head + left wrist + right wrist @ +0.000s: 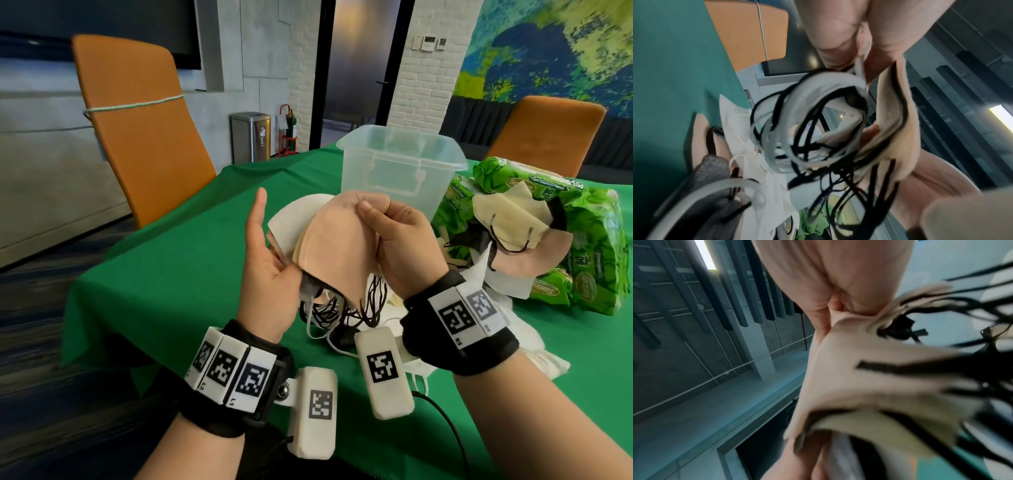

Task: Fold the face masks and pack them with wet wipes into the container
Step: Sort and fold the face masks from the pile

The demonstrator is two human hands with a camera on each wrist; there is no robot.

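Note:
A stack of folded face masks (335,246), pink on top with cream and white ones behind, is held up over the green table (191,246). My left hand (270,260) holds the stack's lower left corner; its thumb points straight up and its fingers are hidden behind the masks. My right hand (394,236) pinches the stack's top edge between thumb and fingers. Black and white ear loops (346,308) dangle in a tangle below. The left wrist view shows the loops (797,123) and mask edges (898,129). A clear plastic container (400,161) stands open behind. Green wet wipe packs (582,267) lie at right.
Loose cream, pink and black masks (510,222) lie on the wipe packs. More white masks (534,356) lie on the cloth under my right wrist. Orange chairs (137,130) stand at the table's left and far right. The table's left edge is close to my left arm.

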